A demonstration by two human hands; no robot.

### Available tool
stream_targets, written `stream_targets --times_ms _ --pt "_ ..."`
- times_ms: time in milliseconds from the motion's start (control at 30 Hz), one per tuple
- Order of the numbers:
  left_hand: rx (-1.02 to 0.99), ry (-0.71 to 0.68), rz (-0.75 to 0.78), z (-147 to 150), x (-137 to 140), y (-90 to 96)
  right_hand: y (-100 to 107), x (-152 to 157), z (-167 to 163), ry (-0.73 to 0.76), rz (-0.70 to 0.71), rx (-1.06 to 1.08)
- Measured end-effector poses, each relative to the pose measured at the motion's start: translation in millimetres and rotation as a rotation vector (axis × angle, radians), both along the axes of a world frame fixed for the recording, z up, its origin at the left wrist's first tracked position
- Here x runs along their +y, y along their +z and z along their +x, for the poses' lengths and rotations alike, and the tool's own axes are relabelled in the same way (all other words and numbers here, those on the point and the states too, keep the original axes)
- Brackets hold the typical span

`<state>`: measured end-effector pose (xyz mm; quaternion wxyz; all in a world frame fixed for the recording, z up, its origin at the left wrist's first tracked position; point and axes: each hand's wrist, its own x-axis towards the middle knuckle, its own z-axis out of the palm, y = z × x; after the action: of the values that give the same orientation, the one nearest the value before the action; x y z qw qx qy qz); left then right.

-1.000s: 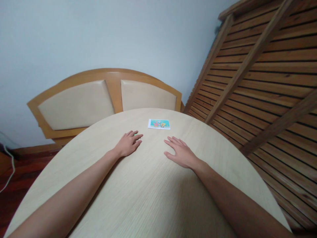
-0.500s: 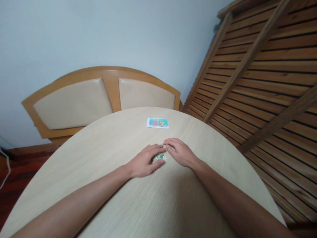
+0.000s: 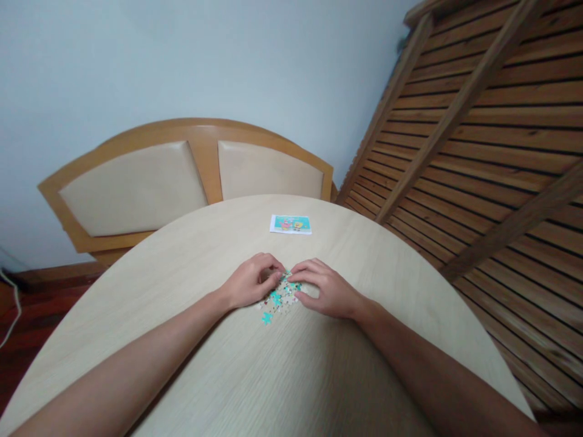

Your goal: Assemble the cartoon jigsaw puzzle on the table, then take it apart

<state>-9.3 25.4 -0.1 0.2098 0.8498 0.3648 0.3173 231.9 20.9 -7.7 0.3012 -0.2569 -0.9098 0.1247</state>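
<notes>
A small pile of jigsaw puzzle pieces (image 3: 283, 297), some turquoise and some whitish, lies on the round wooden table (image 3: 191, 358). At the pile's left edge my left hand (image 3: 253, 280) has its fingers curled, the thumb close to the forefinger; whatever is between the tips is too small to make out. My right hand (image 3: 328, 287) is open on the pile's right side, thumb and fingers apart, their tips touching the pieces. One turquoise piece (image 3: 266, 317) lies at the near left end of the pile.
A picture card (image 3: 290, 224) with two cartoon figures on turquoise lies farther back on the table. Beyond the table edge stands a wooden headboard (image 3: 207, 164) with beige panels against a pale wall. A slatted wooden frame (image 3: 483, 133) leans at the right.
My left hand has drawn back to the left and its fingers have curled. The pieces, mostly covered before, now show and lie more spread out. My right hand has shifted slightly, its fingers wider apart.
</notes>
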Motion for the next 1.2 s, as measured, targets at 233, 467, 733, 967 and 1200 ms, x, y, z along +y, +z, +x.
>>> stream_targets --times_ms 233,467,733,967,1200 --pt "0.159 -0.220 0.137 -26 9 3.7 -1 1 0 -0.018 -0.036 -0.058" --pt "0.195 -0.254 0.142 -21 9 -3.4 -8 6 2 -0.083 -0.061 0.031" --pt "0.180 -0.246 0.154 -21 10 -4.5 -7 6 4 -0.163 -0.173 0.092" --pt "0.173 -0.230 0.143 -21 10 -4.0 -14 16 14 -0.363 -0.138 0.076" --pt "0.163 -0.240 0.152 -20 11 -4.4 -11 12 9 -0.317 -0.016 0.028"
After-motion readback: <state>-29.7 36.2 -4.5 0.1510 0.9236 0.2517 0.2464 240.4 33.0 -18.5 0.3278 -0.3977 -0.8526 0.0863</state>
